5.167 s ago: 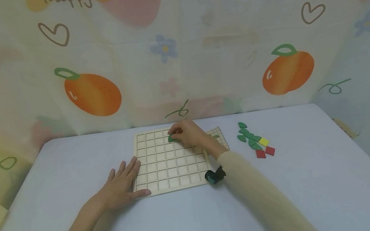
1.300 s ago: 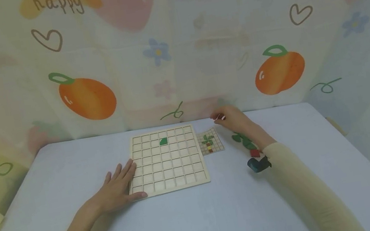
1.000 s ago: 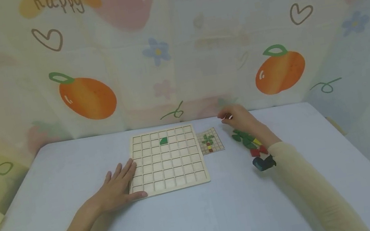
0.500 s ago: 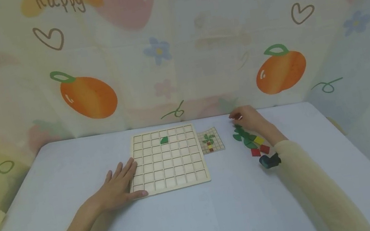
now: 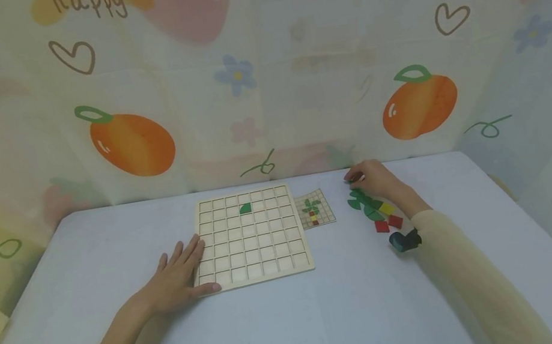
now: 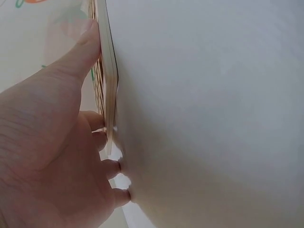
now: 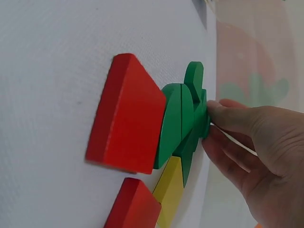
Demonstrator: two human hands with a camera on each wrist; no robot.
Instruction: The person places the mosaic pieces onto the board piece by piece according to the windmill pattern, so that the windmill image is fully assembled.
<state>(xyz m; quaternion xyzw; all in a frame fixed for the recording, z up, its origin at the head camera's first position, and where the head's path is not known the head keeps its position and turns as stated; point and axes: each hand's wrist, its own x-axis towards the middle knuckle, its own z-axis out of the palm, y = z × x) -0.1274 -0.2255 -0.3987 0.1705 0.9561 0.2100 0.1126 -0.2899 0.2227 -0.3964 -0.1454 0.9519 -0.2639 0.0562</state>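
My left hand [image 5: 176, 280] lies with fingers spread along the left edge of the wooden grid board [image 5: 277, 278], thumb at its front corner. In the left wrist view, the thumb rests along the board's edge and the other fingertips come down beside it. One green quarter-circle tile [image 5: 245, 208] sits in a cell near the board's back. At the far end of the loose pile, my right hand [image 5: 377, 178] pinches a green tile [image 7: 205, 121] between thumb and fingers; the fingers partly hide it. Green tiles [image 7: 173, 118] fill the rest of the pile's far part.
Two red square tiles [image 5: 382, 226] and a yellow tile [image 5: 386, 209] lie at the pile's near end. A small pattern card [image 5: 324, 215] with a green, red and yellow figure lies against the board's right side. A printed cloth [image 5: 297, 101] hangs behind the white table [image 5: 281, 335].
Earlier, my right hand was at the board with a green tile, which now sits in a cell. The hand has since moved right to the pile's far end. My left hand stays at the board.
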